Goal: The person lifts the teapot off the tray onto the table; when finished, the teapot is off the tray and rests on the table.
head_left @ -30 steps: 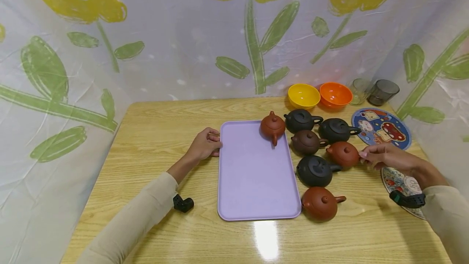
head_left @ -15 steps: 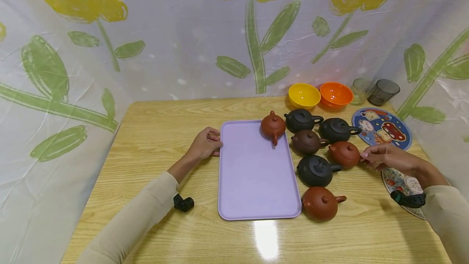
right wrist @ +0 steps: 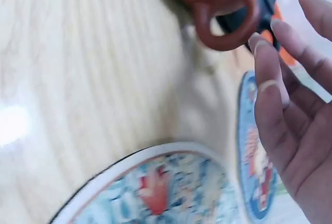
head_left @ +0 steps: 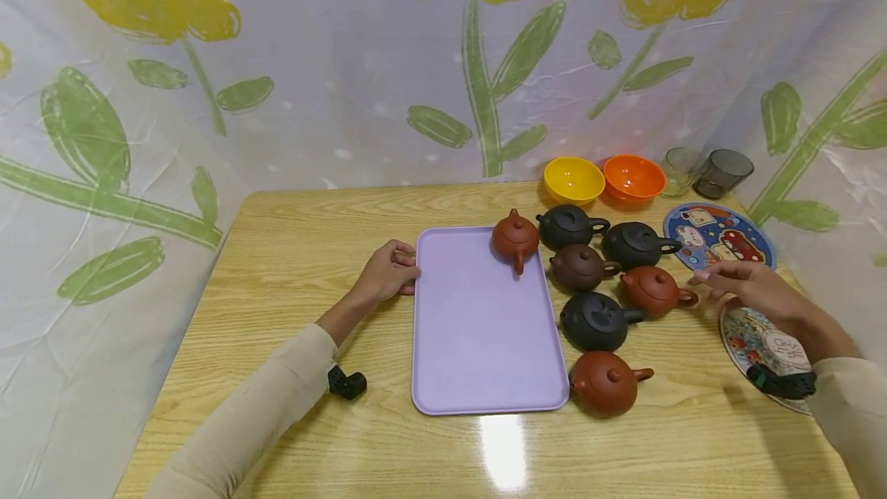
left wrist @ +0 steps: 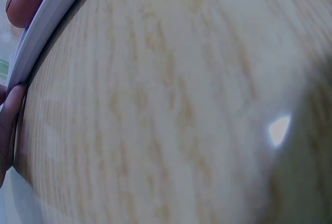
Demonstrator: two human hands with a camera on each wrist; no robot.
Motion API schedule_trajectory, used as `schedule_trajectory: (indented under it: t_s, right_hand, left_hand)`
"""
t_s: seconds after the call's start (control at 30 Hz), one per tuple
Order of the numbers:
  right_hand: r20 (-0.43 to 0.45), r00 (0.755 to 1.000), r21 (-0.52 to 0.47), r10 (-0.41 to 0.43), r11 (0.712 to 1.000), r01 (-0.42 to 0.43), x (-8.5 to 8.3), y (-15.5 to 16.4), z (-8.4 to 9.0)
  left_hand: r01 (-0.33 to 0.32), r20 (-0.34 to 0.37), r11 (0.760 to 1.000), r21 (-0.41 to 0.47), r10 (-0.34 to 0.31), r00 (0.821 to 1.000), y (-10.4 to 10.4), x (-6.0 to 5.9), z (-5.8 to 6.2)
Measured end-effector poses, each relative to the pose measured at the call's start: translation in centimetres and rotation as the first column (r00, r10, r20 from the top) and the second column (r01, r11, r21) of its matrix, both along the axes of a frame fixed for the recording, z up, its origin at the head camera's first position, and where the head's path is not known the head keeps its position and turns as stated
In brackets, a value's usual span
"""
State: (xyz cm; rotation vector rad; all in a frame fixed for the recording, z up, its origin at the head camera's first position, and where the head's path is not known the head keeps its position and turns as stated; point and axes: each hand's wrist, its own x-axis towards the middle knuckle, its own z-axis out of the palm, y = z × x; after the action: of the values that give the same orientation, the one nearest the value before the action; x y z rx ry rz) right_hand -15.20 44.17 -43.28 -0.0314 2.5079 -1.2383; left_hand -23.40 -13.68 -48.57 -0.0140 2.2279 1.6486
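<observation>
While my left hand (head_left: 391, 272) rests with curled fingers against the left edge of the lilac tray (head_left: 478, 345), my right hand (head_left: 744, 287) hovers open and empty beside the reddish teapot (head_left: 651, 290) near the table's right edge, so I should hook its loop handle (right wrist: 228, 24) squarely.

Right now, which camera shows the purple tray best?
The head view: the whole purple tray shows, one red teapot on it. The left wrist view catches only its edge; the right wrist view shows none of it.
</observation>
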Motion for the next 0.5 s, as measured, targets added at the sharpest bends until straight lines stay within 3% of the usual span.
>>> schedule_trajectory:
  t_s: [0.23, 0.5]
  right_hand:
    - [-0.043, 0.998, 0.035, -0.045, 0.998, 0.047, -0.3, -2.2, 3.2]
    - [-0.052, 0.999, 0.082, 0.005, 0.997, 0.000, -0.7, -8.1, 5.2]
  left_hand:
    - [-0.017, -0.022, 1.000, 0.006, 0.017, 1.000, 0.1, 0.2, 0.1]
    - [-0.025, -0.011, 1.000, 0.012, 0.025, 1.000, 0.3, 0.2, 0.1]
